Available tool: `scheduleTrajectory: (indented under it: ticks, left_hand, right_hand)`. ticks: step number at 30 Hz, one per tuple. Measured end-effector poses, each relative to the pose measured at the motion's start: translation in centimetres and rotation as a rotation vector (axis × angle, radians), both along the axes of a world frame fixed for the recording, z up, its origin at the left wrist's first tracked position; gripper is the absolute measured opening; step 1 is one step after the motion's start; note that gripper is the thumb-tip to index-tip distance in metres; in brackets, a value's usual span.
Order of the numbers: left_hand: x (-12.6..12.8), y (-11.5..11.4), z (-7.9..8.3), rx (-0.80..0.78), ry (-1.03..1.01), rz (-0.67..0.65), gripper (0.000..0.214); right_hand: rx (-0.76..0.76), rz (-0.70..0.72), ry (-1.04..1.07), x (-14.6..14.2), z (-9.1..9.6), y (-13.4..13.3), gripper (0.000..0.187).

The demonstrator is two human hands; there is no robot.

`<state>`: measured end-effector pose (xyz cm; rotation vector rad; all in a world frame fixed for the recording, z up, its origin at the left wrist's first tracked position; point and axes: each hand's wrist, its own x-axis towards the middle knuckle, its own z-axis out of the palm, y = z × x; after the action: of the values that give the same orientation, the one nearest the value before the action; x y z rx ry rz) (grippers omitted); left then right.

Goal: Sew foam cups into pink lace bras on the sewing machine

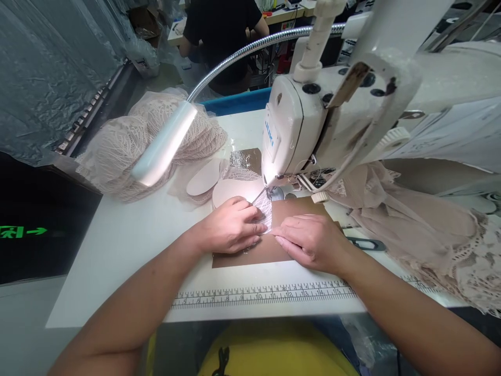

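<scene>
Forearms [148,292] closest to camera, both reaching over the front edge of the desk [117,261]. Pale lace piece [266,211] lies between the hands, its far end at the needle area of the sewing machine [289,125], brown sheet [274,255] beneath and beside it. Left hand [237,225]: fingers curled, tips down on the lace from its left side. Right hand [307,237]: on the brown sheet, fingertips together at the lace's right edge. Can't tell if either is pinching or only pressing.

Handling, my read: lace is very light, limp, openwork, easy to stretch or snag. Take it by the near edge, fingertips flat, well back from the needle. Brown sheet looks smooth, maybe slick, and holds its shape better; press it down near a corner.

Readable text: "JUKI" in blue on the machine head. Ruler strip [254,298] along the desk's front edge, numbers legible to about 15. Green exit sign [21,231] at far left: running figure plus arrow, no words.
</scene>
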<state>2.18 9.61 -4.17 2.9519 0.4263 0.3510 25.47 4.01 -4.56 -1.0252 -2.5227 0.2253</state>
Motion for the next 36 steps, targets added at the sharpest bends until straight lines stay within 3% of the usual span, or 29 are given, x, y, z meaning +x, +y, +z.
scheduleTrajectory:
  ticks: [11, 16, 20, 36]
  left_hand:
    - [0.0, -0.1, -0.2, -0.055, -0.029, 0.014, 0.031]
    - [0.7, -0.2, -0.2, -0.107, -0.095, 0.163, 0.033]
    - [1.3, -0.4, -0.1, -0.051, 0.024, 0.255, 0.036]
    - [1.9, 0.2, 0.1, 0.054, 0.200, 0.268, 0.044]
  right_hand:
    - [0.046, 0.041, -0.082, -0.1, -0.4, 0.1, 0.024]
    - [0.042, 0.037, -0.053, -0.1, -0.6, 0.1, 0.022]
    - [0.047, 0.029, -0.038, -0.1, -0.6, 0.1, 0.021]
    - [0.063, -0.028, -0.056, -0.2, -0.7, 0.3, 0.021]
